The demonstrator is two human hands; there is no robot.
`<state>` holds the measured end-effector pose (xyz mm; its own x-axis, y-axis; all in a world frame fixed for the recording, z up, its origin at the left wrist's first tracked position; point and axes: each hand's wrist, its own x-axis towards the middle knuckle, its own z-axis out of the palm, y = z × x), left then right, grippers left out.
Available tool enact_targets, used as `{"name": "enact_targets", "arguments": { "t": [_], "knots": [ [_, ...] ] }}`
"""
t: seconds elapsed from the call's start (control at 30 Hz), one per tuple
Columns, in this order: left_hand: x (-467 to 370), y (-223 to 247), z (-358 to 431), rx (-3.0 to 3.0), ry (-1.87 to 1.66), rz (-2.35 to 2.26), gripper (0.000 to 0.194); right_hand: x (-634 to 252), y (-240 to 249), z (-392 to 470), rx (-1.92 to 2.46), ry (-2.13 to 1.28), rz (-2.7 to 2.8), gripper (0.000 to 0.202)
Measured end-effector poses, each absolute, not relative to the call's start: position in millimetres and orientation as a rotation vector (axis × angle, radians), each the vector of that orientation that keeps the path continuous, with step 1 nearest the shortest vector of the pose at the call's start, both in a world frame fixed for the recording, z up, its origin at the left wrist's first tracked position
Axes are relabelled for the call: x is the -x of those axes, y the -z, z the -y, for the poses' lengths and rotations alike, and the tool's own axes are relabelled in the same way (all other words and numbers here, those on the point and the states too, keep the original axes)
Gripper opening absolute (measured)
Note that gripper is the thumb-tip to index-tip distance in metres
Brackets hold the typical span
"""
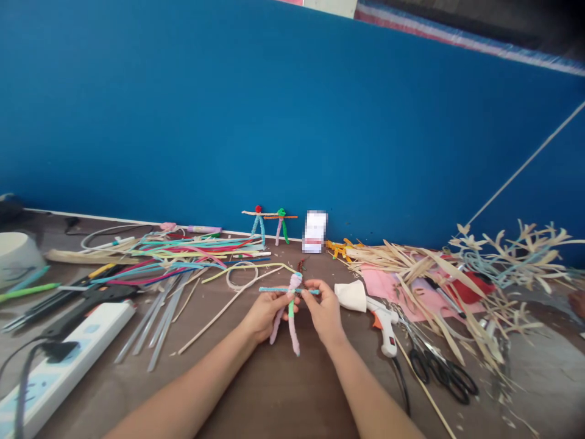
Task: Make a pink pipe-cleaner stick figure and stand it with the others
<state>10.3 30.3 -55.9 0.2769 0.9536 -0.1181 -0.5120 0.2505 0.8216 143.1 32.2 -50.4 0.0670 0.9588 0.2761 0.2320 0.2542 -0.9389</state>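
Observation:
Between my hands, above the brown table, is a pipe cleaner figure (293, 310) with a pink head, blue arms stretched sideways, and pink and green legs hanging down. My left hand (265, 314) is closed on its body and the arm at the left, thumb in front. With fingertips pinched together, my right hand (323, 308) grips the blue arm at the right. Two finished-looking pipe cleaner figures, one with a red head (258, 210) and one with a green head (281, 213), lean upright against the blue wall behind.
Loose pipe cleaners (183, 250) and clear glue sticks (158, 329) lie left, beside a white power strip (73, 366). To the right are a white glue gun (386, 323), black-handled scissors (445, 372), dried husk strips (411, 262) and pink sheet (388, 289). A blurred white card (315, 231) stands at the wall.

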Motion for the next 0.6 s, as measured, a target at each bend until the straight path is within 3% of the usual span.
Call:
{"name": "enact_targets", "arguments": {
  "t": [0.23, 0.6],
  "knots": [
    [-10, 53, -34, -0.555, -1.339, -0.723, 0.013, -134, 51, -27, 1.237, -1.533, 1.473, 0.034],
    [-15, 59, -32, -0.487, -1.389, -0.779, 0.015, -125, 62, -17, 1.237, -1.576, 1.774, 0.016]
  ]
}}
